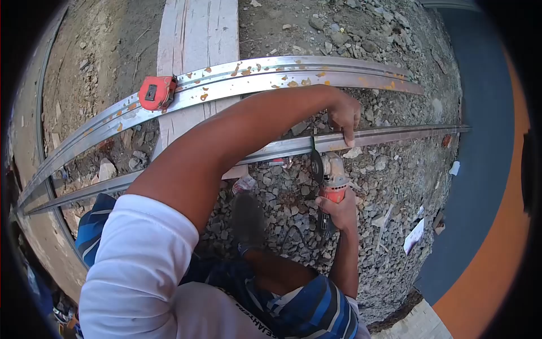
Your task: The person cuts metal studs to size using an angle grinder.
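Observation:
My right hand (340,208) is wrapped round the red and black body of an angle grinder (334,183). The grinder's dark disc stands upright against a thin metal channel (282,148). Just right of the disc, my left hand (346,117) reaches over from above with its fingers closed on the same channel. Farther from me, a wider metal rail (237,82) with rusty patches runs across a pale board (197,34). A red tape measure (157,92) sits on that rail at the left.
Gravel (372,248) covers the ground under the channel. My shoe (247,217) stands left of the grinder, with a dark cable between them. A grey and orange wall (474,141) rises at the right. A white scrap (414,236) lies on the stones.

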